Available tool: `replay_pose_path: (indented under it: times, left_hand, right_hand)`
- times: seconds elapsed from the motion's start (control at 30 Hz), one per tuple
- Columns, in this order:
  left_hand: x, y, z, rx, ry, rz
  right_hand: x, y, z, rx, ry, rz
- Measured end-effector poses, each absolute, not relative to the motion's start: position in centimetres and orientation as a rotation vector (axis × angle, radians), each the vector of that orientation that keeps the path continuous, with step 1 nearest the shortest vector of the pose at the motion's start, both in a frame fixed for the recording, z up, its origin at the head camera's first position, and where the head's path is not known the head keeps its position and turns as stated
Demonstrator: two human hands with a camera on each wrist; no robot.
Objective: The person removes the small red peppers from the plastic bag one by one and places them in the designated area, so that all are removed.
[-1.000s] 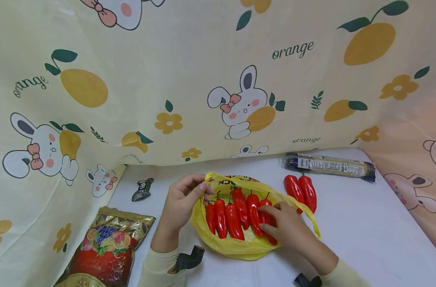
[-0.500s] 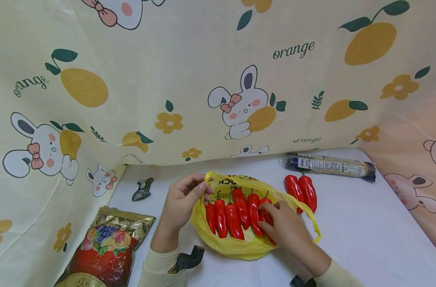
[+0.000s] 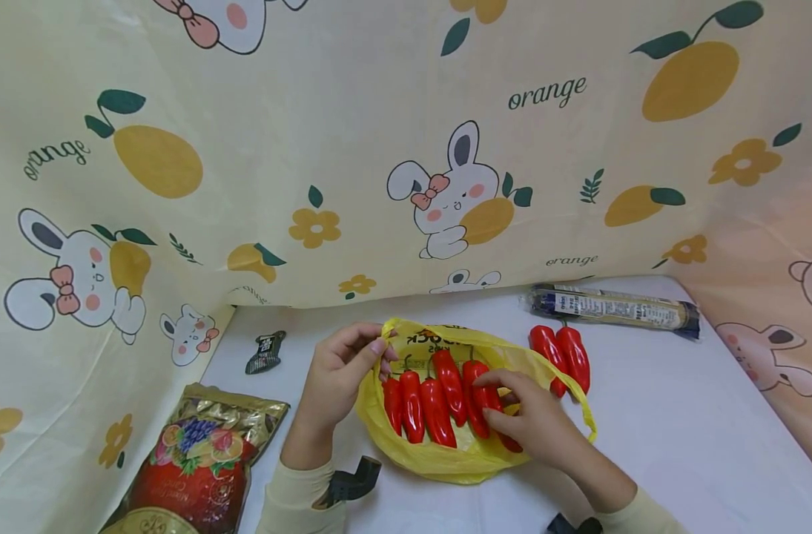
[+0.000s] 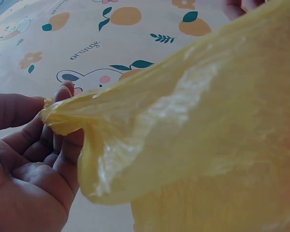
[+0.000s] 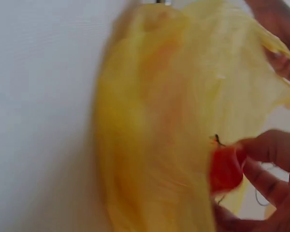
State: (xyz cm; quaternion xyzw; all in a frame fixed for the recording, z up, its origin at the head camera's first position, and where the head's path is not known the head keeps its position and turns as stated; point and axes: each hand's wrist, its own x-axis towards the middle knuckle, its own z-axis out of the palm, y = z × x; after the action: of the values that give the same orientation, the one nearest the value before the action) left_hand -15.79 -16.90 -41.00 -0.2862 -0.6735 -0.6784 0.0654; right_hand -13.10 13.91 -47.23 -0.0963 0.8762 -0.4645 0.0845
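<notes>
My left hand [image 3: 335, 374] pinches the rim of a yellow plastic bag [image 3: 439, 469] at its back left corner, thumb against fingers. In the left wrist view the bag [image 4: 183, 130] stretches right from that pinch. Several glossy red chili peppers [image 3: 437, 415] lie side by side in the bag, stems toward the back. My right hand [image 3: 535, 415] reaches over the bag's right side, thumb and fingers round the rightmost pepper [image 3: 492, 400]. The right wrist view shows this pepper [image 5: 226, 169] between the fingers, partly behind the yellow plastic.
Two more red chili peppers [image 3: 569, 360] lie right of the bag. Behind them is a long dark packet [image 3: 615, 308]. A small black wrapped packet [image 3: 265, 352] sits at the back left. A red and gold fruit-printed bag [image 3: 199, 467] lies front left. A printed cloth [image 3: 352, 148] hangs behind the table.
My right fingers have shifted slightly left across the rightmost pepper, which now lies closer against its neighbour. The left hand still holds the bag's rim in the same place.
</notes>
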Motion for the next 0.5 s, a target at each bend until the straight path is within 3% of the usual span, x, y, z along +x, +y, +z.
replay_pose_path:
  times: [0.5]
  left_hand:
    - [-15.8,-16.9,-41.2,-0.885,-2.028,-2.037]
  right_hand:
    - [-13.0,16.1,-46.3,-0.497,2.219,-1.612]
